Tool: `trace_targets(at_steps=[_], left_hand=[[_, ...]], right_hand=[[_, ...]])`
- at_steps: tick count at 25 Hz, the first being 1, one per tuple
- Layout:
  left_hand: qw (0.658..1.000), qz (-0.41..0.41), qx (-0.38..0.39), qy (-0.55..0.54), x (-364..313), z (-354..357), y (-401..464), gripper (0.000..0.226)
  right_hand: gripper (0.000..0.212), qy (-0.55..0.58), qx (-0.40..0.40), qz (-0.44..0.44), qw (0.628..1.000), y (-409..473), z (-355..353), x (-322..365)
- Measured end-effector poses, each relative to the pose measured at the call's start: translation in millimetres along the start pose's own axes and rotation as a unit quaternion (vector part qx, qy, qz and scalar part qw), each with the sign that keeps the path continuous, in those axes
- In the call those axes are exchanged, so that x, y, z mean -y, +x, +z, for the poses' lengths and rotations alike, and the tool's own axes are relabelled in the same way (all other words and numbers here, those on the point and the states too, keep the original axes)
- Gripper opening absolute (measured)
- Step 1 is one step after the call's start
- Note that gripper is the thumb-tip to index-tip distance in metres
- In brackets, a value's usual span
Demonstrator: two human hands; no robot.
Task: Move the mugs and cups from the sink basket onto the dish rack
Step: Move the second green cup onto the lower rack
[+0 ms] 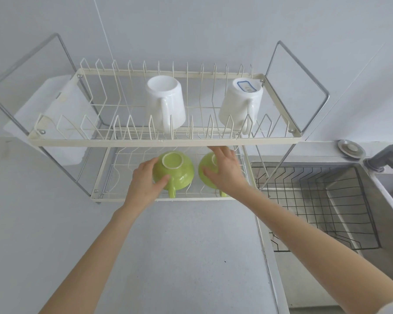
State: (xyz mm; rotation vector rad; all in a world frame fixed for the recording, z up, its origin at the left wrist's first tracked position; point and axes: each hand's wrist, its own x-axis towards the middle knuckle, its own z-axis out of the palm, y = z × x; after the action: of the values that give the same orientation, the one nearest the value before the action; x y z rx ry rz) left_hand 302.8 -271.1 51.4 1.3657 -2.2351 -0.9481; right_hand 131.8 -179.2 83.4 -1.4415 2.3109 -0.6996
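Note:
A two-tier cream wire dish rack [163, 142] stands against the wall. Two white mugs sit upside down on its top tier, one in the middle [165, 103] and one at the right [239, 104]. On the lower tier two green cups rest upside down. My left hand [145, 180] grips the left green cup [175, 172] from its left side. My right hand [225, 171] lies over the right green cup [205, 168] and hides most of it. The black wire sink basket [315, 200] in the sink at the right holds nothing I can see.
A steel sink [381, 200] with a grey faucet [388, 155] is at the right, with a round drain stopper [351, 148] on its back ledge. A white cutting board [61, 105] leans behind the rack's left end. Grey countertop [179, 257] lies in front.

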Motion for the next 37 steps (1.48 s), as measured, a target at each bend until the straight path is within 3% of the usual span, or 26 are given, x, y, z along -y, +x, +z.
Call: trace_targets(at_steps=[3, 6, 12, 37], left_hand=[[0.999, 0.011, 0.034, -0.005, -6, 5, 9, 0.079], [0.999, 0.009, 0.052, -0.001, -8, 12, 15, 0.084], [0.998, 0.017, 0.041, 0.033, -15, 22, 13, 0.08], [0.996, 0.036, 0.069, 0.055, -33, 39, 13, 0.08]], right_hand=[[0.082, -0.006, 0.028, 0.063, 0.998, -9, -1, -25], [0.089, 0.024, 0.046, 0.084, 0.995, -12, 4, -39], [0.086, 0.066, 0.047, 0.079, 0.994, -10, 5, -45], [0.087, 0.021, 0.064, 0.092, 0.994, -12, -14, -59]])
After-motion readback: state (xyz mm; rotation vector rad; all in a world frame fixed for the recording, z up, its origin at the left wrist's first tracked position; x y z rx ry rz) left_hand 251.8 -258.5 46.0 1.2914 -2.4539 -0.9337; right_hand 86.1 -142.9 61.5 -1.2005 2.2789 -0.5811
